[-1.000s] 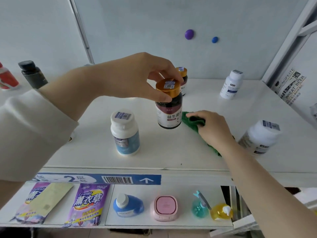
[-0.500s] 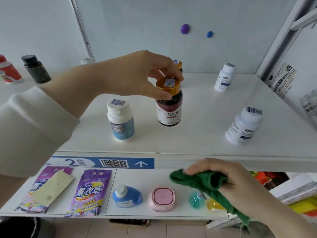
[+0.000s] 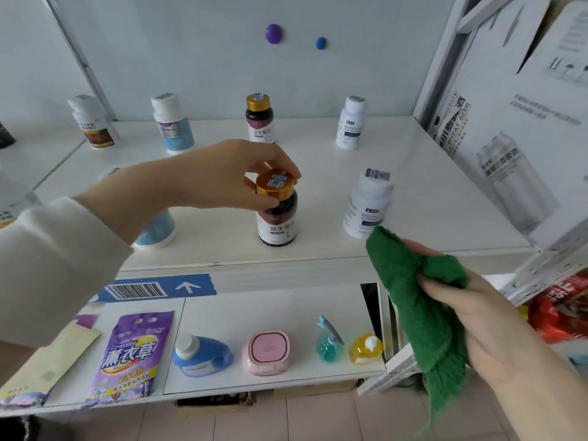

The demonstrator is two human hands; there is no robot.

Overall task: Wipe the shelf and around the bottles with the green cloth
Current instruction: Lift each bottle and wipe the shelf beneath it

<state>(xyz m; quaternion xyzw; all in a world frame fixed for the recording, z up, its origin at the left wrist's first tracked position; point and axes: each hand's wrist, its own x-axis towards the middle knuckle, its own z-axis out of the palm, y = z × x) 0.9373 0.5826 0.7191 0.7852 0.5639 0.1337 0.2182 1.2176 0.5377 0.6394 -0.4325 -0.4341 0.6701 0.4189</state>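
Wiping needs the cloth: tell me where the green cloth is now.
In the head view the green cloth hangs at lower right, gripped by the right hand, in front of the shelf edge, just below the near white bottle.

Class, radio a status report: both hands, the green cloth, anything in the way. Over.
Left hand grips dark bottle by its gold cap. Right hand holds green cloth at front edge of shelf. White bottle stands beyond cloth, in the way.
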